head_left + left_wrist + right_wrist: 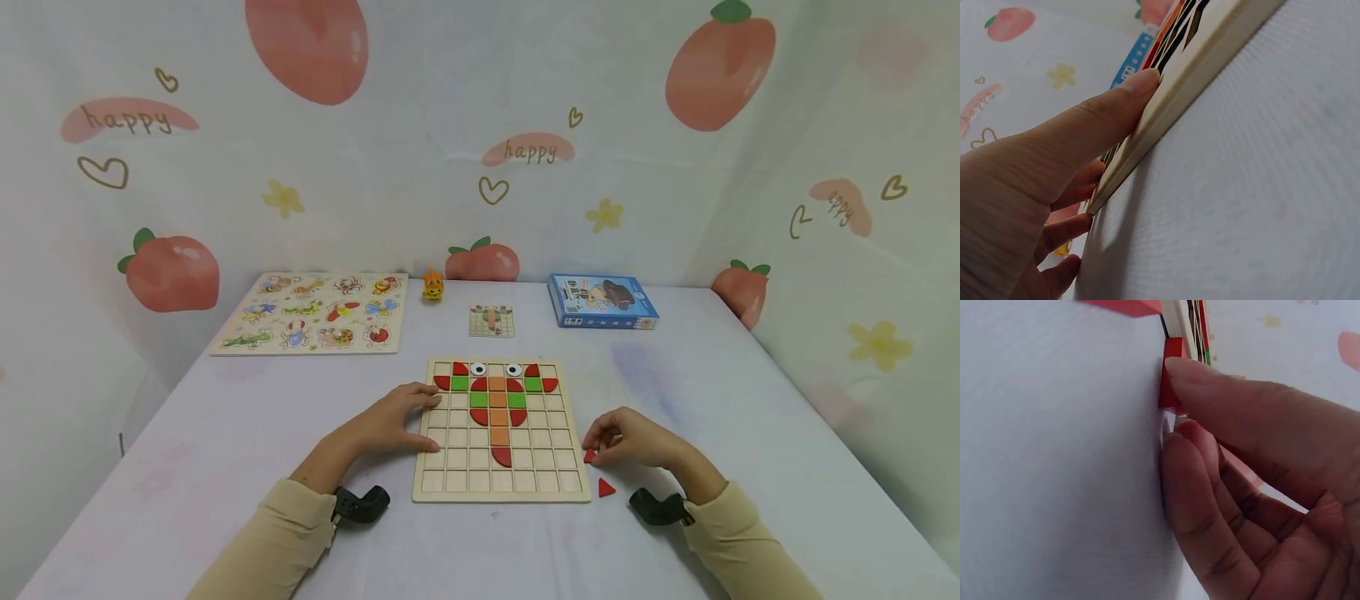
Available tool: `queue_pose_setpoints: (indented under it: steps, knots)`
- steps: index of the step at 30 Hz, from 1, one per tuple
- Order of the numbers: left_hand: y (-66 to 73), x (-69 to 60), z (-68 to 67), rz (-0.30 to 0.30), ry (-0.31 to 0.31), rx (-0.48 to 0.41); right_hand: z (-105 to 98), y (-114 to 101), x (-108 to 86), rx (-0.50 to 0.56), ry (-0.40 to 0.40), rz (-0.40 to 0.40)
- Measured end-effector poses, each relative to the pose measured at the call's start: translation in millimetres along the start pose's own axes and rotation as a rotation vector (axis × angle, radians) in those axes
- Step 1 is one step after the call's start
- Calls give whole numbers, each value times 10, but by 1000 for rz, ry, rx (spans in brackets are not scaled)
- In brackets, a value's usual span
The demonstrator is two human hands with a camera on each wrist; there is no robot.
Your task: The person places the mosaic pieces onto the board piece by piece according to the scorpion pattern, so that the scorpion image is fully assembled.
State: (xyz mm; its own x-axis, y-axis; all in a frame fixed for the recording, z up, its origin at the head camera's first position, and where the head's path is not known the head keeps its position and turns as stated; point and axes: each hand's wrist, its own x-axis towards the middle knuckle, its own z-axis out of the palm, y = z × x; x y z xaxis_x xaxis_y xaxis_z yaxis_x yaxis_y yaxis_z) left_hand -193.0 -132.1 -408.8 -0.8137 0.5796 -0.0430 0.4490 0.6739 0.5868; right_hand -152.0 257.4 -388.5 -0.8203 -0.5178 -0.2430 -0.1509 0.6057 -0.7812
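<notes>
A square wooden grid board (455,481) lies on the table, with red, green and orange pieces and two eye discs set in its upper and middle cells. My left hand (390,423) rests at its left edge, fingers spread; the left wrist view shows the thumb (1107,112) on the rim. Beyond the board's right edge, my right hand (637,437) holds a small red triangular piece (589,457) between thumb and curled fingers. In the right wrist view the thumb lies against that red piece (1171,378). Another red triangle (606,488) lies just nearer me.
Behind the board lies a small pattern card (492,321). An insect picture board (307,313) is at the back left, beside an orange-and-yellow figurine (432,286). The blue box (603,302) sits at the back right, before a printed cloth backdrop (420,117).
</notes>
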Motion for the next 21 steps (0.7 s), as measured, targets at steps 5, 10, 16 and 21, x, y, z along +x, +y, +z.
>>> queue_pose_setpoints:
  steps: [5,10,16,21]
  knots:
    - [-8,1,2,9,1,2,13,-10,3,-76,31,-6]
    - [-6,-3,-6,16,-2,5,20,-14,6,-110,53,-13]
    - [0,-1,-8,7,-5,7,4,4,13,-93,33,-14]
    - [5,1,-2,-2,-6,6,-41,15,18,-72,8,-32]
